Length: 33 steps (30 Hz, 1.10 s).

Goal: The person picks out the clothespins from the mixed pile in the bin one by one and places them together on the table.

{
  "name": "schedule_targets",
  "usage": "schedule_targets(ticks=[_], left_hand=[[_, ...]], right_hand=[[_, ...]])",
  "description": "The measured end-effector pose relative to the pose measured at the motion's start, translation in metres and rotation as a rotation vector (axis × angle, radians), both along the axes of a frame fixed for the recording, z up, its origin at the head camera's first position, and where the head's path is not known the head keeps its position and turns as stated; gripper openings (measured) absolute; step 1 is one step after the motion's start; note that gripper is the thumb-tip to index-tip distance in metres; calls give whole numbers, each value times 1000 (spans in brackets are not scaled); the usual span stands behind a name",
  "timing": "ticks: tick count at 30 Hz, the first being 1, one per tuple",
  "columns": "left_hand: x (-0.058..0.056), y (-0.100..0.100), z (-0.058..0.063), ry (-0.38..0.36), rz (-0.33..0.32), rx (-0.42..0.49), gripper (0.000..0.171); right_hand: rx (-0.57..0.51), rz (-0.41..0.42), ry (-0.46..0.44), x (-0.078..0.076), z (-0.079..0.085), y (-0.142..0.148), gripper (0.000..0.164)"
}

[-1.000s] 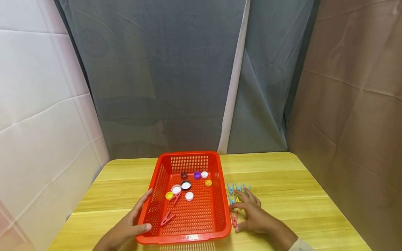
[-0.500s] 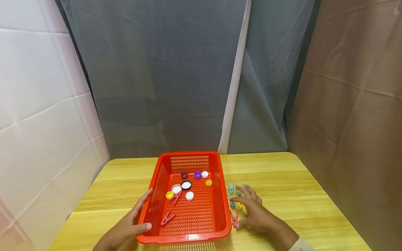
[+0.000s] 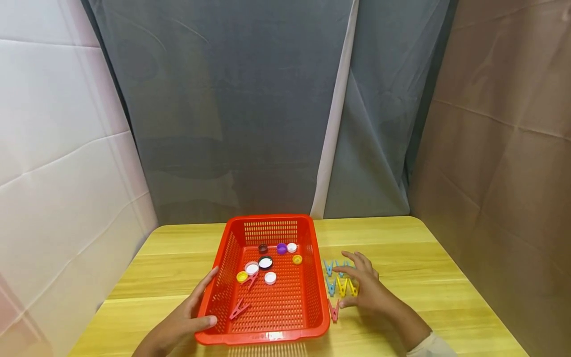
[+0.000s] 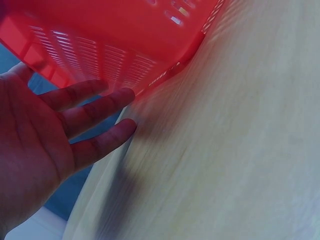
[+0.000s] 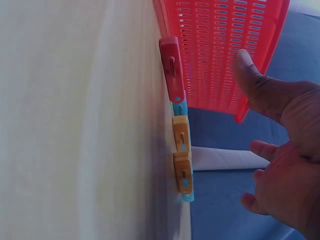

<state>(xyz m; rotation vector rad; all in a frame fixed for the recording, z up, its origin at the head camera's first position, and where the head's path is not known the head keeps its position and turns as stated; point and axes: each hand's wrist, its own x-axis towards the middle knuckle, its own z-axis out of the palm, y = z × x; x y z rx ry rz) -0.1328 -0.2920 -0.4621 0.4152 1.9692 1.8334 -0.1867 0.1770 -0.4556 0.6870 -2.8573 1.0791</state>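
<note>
Against the left side of a red plastic basket [image 3: 266, 338] rests my left hand [image 3: 180, 320], thumb and fingers spread along its wall. The left wrist view shows those fingers [image 4: 97, 112] straight beside the slotted wall. My right hand [image 3: 368, 285] hovers over clothespins to the right of the basket, fingers spread and holding nothing. Its thumb is close by a red clothespin [image 3: 333, 311]. Just beyond lie yellow clothespins [image 3: 341, 286] and a blue clothespin [image 3: 330, 286]. Farther back, more blue clothespins [image 3: 328, 267] form a row, partly hidden by my right fingers.
Inside the basket are several bottle caps: purple [image 3: 282, 248], white [image 3: 270, 278], yellow [image 3: 242, 276], and dark-rimmed [image 3: 265, 263] among them. Two red clothespins [image 3: 240, 309] lie there too. The wooden table [image 3: 415, 263] ends at a grey curtain [image 3: 250, 124].
My right hand has shifted right and slightly away from the basket, fingers spreading wider and uncovering the yellow clothespins. The left hand and the basket stay in place.
</note>
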Motion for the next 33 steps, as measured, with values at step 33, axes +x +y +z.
schedule_targets(ticks=[33], left_hand=[[3,2,3,86,17,-60,93]], right_hand=[[-93,121,79,-8,70,-48,50]])
